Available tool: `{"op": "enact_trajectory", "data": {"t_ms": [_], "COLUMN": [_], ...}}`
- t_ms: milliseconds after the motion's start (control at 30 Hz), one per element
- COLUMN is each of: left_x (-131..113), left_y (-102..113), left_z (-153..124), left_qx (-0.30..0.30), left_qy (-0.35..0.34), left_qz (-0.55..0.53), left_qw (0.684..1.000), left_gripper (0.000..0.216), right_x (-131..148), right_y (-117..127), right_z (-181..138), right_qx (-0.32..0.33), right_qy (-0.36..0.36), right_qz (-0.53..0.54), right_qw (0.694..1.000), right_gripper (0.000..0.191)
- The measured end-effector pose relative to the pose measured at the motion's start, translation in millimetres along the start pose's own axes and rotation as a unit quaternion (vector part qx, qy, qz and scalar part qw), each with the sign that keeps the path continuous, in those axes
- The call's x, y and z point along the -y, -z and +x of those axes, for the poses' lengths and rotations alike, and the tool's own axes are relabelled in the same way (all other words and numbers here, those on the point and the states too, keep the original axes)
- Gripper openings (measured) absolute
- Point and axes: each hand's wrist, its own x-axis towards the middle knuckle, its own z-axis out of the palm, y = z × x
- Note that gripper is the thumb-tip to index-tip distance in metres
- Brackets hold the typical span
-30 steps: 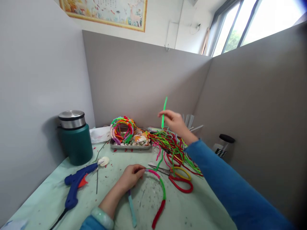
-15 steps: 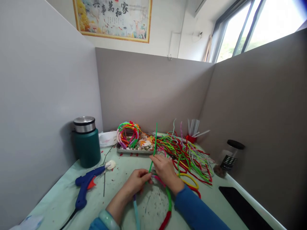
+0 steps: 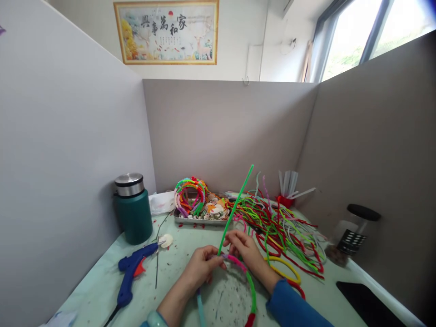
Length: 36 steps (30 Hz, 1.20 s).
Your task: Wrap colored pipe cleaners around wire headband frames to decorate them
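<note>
My left hand (image 3: 203,265) is closed in a pinch on a multicoloured pipe-cleaner ring, right where a bright green pipe cleaner (image 3: 240,197) rises from it, leaning up and to the right. Pink, green and red sections of the ring (image 3: 251,290) curve down on the right, and a light blue section (image 3: 200,309) hangs below my left hand. My right hand (image 3: 245,250) is just right of the green stem's lower part, its fingers bent but apart. Whether its fingertips touch the stem is hard to see.
A blue glue gun (image 3: 131,274) lies at left, its nozzle by a white disc (image 3: 166,240). Behind it stands a green flask (image 3: 133,220). A metal tray (image 3: 204,222) holds finished rings (image 3: 190,195) and small pieces. Loose pipe cleaners (image 3: 279,222) pile at right, near a jar (image 3: 350,238).
The green pipe cleaner has tipped from nearly upright toward the right. My right hand has come off its grip on the stem and moved lower. The whole view has shifted a little.
</note>
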Motion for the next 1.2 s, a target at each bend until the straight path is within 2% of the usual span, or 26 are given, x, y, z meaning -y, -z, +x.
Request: {"op": "enact_trajectory", "data": {"t_ms": [133, 267, 367, 533, 600, 700, 800, 1033, 1200], "left_x": [5.0, 5.8, 3.4, 3.0, 2.7, -0.6, -5.7, -7.7, -7.6], "left_y": [-2.4, -2.9, -1.6, -0.1, -0.1, 0.3, 1.1, 2.1, 2.0], "left_z": [1.9, 1.9, 0.3, -0.9, -1.2, -2.6, -4.5, -3.7, -3.6], "left_qx": [-0.002, -0.002, 0.017, 0.021, 0.003, -0.041, -0.053, -0.034, -0.014], "left_qy": [-0.01, -0.001, -0.007, -0.014, -0.02, -0.045, -0.062, -0.112, -0.119], "left_qz": [0.025, 0.036, 0.036, 0.062, 0.125, 0.247, 0.301, 0.336, 0.346], "left_qw": [1.0, 0.999, 0.999, 0.998, 0.992, 0.967, 0.95, 0.935, 0.931], "left_gripper": [0.029, 0.027, 0.023, 0.023, 0.019, 0.021, 0.023, 0.027, 0.024], "right_x": [4.5, 2.1, -2.6, -4.6, -3.7, -3.7, -5.1, -4.9, -2.9], "right_y": [-5.7, -10.3, -9.4, -5.4, -4.6, -3.7, -3.0, -1.8, -1.8], "right_z": [-4.4, -7.2, -6.0, -5.0, -5.0, -4.3, -3.4, -3.6, -4.7], "right_qx": [0.06, 0.054, 0.045, 0.041, 0.043, 0.041, 0.037, 0.05, 0.053], "right_qy": [0.044, 0.093, 0.091, 0.052, 0.039, 0.03, 0.027, 0.004, 0.0], "right_qz": [-0.062, -0.144, -0.162, -0.142, -0.125, -0.099, -0.075, -0.013, 0.003], "right_qw": [0.995, 0.984, 0.982, 0.988, 0.99, 0.994, 0.996, 0.999, 0.999], "right_gripper": [0.014, 0.02, 0.021, 0.023, 0.023, 0.024, 0.025, 0.025, 0.024]}}
